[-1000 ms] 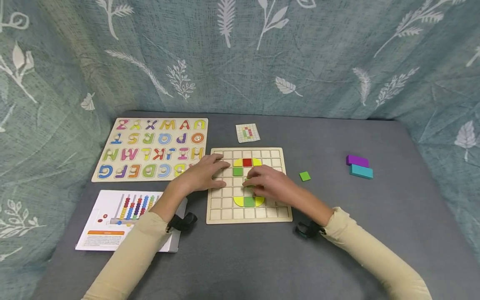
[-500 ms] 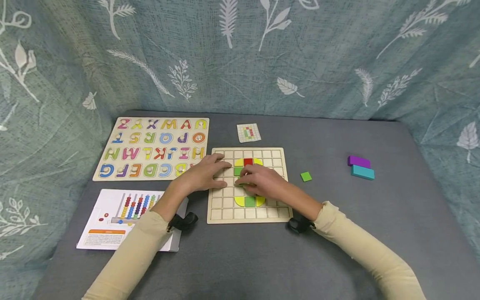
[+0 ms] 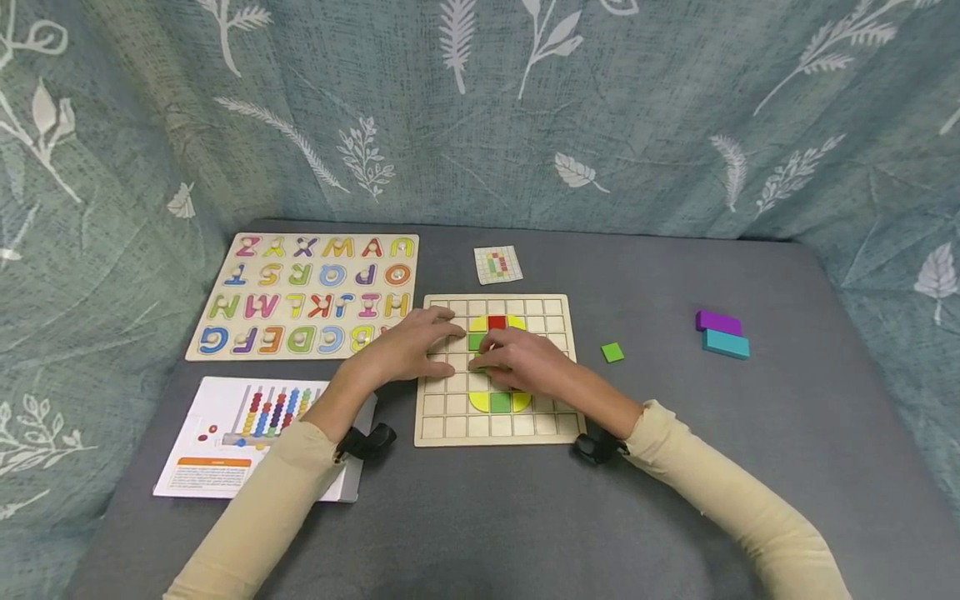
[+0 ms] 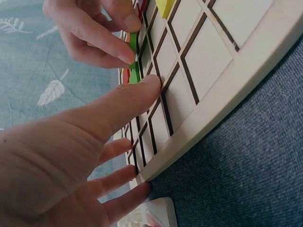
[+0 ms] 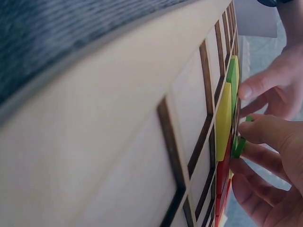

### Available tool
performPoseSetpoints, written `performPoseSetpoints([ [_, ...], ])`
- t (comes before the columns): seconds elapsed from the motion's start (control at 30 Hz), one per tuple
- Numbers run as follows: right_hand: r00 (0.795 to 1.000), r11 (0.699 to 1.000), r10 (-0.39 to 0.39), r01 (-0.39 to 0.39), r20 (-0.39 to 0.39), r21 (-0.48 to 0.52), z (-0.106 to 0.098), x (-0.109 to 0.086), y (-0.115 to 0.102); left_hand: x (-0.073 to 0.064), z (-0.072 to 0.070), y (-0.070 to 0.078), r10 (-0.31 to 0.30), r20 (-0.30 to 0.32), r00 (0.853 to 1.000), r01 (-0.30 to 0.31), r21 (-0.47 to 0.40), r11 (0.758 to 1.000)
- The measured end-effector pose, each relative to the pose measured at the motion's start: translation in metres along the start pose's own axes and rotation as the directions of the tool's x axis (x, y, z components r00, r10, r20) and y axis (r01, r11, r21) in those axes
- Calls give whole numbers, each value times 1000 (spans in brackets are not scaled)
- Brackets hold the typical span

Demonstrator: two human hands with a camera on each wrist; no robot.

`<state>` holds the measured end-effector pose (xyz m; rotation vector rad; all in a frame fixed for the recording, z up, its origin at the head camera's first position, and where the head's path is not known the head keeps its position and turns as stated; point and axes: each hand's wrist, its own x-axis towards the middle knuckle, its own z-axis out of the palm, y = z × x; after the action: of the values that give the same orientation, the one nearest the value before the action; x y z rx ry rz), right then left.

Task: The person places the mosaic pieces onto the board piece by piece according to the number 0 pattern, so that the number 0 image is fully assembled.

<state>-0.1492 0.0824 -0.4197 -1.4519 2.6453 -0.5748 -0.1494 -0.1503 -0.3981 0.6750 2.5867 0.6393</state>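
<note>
A wooden grid board (image 3: 445, 427) lies in the middle of the table in the head view. My right hand (image 3: 528, 362) reaches over it and pinches a green square tile (image 5: 242, 141) between thumb and fingers, low over the cells. Another green tile (image 3: 477, 342) sits just beyond, beside a red tile (image 3: 497, 322) flanked by yellow quarter-round pieces. Nearer me, a green tile (image 3: 500, 402) lies between two more yellow pieces. My left hand (image 3: 405, 346) rests on the board's left side, fingers spread, thumb touching a cell. The right hand hides several middle cells.
A loose green tile (image 3: 612, 352) lies right of the board. Farther right are a purple block (image 3: 718, 322) and a turquoise block (image 3: 725, 344). A pattern card (image 3: 497, 265) lies behind the board. An alphabet puzzle (image 3: 300, 290) and an abacus box (image 3: 202, 417) occupy the left.
My right hand has shifted left over the board by about one cell with the green tile, then stayed nearly still. The left hand has kept its place.
</note>
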Motion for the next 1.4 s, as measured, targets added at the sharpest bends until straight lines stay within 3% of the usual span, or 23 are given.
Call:
performPoseSetpoints([
  [0.23, 1000, 1000, -10, 10, -8, -17, 4, 1, 1, 1, 1, -2, 25, -22, 999, -25, 4, 1000],
  [0.5, 1000, 999, -19, 20, -24, 31, 5, 4, 0, 0, 0, 0, 28, -34, 999, -28, 7, 1000],
  [1.0, 1000, 999, 0, 0, 5, 49, 2, 7, -2, 1, 0, 0, 47, -18, 999, -47, -7, 999],
  [1.2, 1000, 998, -7, 6, 10, 55, 3, 8, -3, 2, 0, 2, 9, 18, 1000, -9, -17, 1000],
  [1.4, 1000, 1000, -22, 22, -10, 7, 4, 9, -4, 2, -1, 2, 11, 11, 1000, -10, -17, 1000],
])
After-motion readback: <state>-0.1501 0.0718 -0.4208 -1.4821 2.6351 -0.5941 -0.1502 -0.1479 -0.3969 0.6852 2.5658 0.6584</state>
